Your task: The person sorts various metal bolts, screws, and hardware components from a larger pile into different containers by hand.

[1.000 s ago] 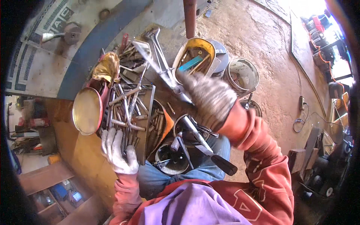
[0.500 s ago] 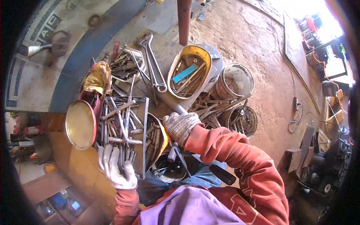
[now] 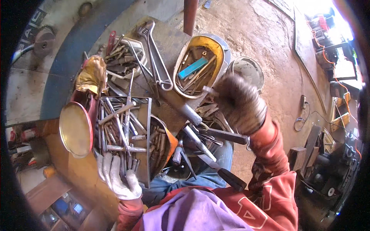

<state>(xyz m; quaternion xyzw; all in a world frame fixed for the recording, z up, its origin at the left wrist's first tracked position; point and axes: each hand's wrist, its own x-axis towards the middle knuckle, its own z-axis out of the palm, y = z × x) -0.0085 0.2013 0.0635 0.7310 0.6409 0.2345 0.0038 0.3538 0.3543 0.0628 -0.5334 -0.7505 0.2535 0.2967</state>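
In the head view, the left hand (image 3: 117,176), in a pale work glove, lay at about seven o'clock with its fingers spread flat on the near edge of a shallow metal tray (image 3: 144,115) packed with bolts, rods and punches (image 3: 121,127). It gripped nothing; the fingertips rested among the lower ends of the rods.

The right hand (image 3: 239,102), in a grey knitted glove, was raised at about two o'clock, just beside the rim of a yellow hard hat (image 3: 219,50) turned upside down and used as a bin. The glove was motion-blurred; the fingers looked curled shut, perhaps on a small pale piece (image 3: 208,91) at their tips, but I could not tell what it was.

Inside the hard hat lay a blue flat bar (image 3: 192,68) among smaller tools. At twelve o'clock from the tray, a long adjustable wrench (image 3: 154,50) lay on the bench, next to a white tub of bits (image 3: 125,57). At nine o'clock a round brass-coloured lid (image 3: 75,129) stood just beside the tray, with a yellow leather glove (image 3: 91,75) above it. Dark-handled tools (image 3: 216,161) lay across the person's lap at five o'clock, and a grey bucket (image 3: 248,71) stood on the dirt floor behind the right hand.
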